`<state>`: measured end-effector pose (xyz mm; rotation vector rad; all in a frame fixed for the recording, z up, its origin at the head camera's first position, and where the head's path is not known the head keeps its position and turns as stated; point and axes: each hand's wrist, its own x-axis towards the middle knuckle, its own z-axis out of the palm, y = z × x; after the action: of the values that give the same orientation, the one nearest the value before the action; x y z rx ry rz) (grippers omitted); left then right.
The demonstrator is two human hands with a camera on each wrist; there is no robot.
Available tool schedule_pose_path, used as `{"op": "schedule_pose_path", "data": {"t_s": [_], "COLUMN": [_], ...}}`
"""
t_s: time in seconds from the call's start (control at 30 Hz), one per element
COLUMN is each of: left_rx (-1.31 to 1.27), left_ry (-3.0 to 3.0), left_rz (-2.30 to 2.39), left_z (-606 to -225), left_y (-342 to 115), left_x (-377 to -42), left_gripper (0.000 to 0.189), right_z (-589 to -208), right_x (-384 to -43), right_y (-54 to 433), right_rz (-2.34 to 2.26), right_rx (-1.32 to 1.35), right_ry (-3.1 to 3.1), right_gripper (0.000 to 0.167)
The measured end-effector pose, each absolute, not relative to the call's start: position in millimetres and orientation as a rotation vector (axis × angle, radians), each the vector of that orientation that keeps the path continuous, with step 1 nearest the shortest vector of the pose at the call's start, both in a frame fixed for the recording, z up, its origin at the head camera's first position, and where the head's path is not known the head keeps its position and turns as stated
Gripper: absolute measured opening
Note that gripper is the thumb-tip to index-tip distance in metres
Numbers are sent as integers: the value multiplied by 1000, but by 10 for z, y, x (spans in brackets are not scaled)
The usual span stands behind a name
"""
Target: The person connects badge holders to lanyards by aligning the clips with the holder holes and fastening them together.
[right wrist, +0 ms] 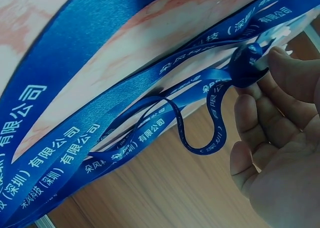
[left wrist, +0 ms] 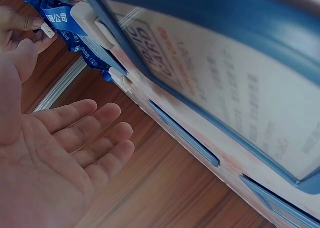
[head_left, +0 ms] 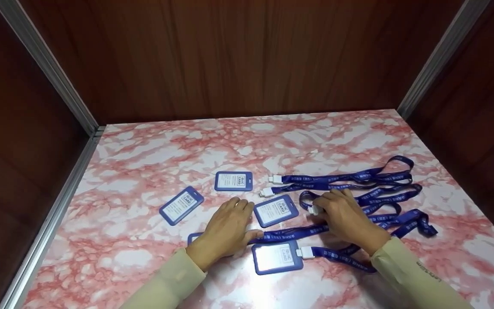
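Observation:
My right hand (head_left: 345, 216) pinches the white clip (head_left: 314, 210) of a blue lanyard (right wrist: 217, 108) between thumb and fingers; its strap loops beside the fingers. Left of that clip lies a blue-framed badge holder (head_left: 276, 211), apart from it. My left hand (head_left: 230, 227) is beside this holder's left edge, fingers extended and holding nothing; the left wrist view shows its bare palm (left wrist: 50, 163). Nearer the front, another badge holder (head_left: 278, 258) is joined to a lanyard by a white clip (head_left: 305, 252). A further holder (head_left: 194, 237) is mostly hidden under my left hand.
Two loose badge holders, one (head_left: 233, 181) further back and one (head_left: 181, 206) to the left, lie flat. Two lanyards with white clips (head_left: 275, 179) stretch across the back right. Wooden panels (head_left: 247, 60) with metal posts enclose the marbled table (head_left: 144, 154).

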<state>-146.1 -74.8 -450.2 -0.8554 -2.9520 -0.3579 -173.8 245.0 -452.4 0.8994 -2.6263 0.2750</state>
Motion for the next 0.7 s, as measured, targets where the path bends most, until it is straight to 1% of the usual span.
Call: {"op": "schedule_pose_path", "data": {"t_s": [0.13,0.37,0.7], "left_rx": [-870,-876,-884], "left_ry": [-2938,-2913,-2883], "left_rz": [-342,-313,-287], "left_z": [-4512,-4528,-4572], "left_y": [-728,-690,-631], "left_x": [-1484,-1539,-1590], "left_gripper": [74,70,64], "right_z": [-4527,-4531,-4532], "right_x": [-1741,-1744,-1742], "right_y": [2444,2435,2431], "right_rz": [278,284,277], "right_rx": [904,906,904], "right_ry": [-2627,-2630,-2611], "right_gripper": [21,26,27]}}
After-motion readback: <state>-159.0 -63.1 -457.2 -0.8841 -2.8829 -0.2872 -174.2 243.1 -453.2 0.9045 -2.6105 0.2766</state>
